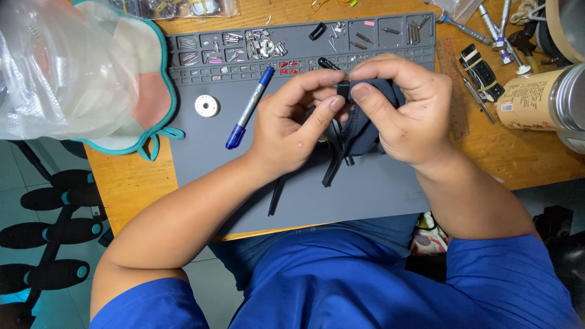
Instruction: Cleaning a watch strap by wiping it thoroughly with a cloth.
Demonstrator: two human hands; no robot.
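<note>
Both my hands meet over a grey work mat [372, 189]. My left hand [292, 125] and my right hand [402, 116] pinch a small black part [343, 89] between thumbs and forefingers. My right hand also holds a dark cloth [365, 131] bunched under the fingers. Black straps [335, 167] hang down from the hands onto the mat; another thin strap [276, 198] lies below my left wrist. A blue pen [250, 108] lies on the mat just left of my left hand.
The mat's top row of compartments [256, 45] holds several small screws and pins. A white ring [207, 106] sits left of the pen. A clear plastic bag [61, 61] covers the left. Metal tools [496, 33], a striped strap [481, 72] and a cardboard tube [530, 100] lie at right.
</note>
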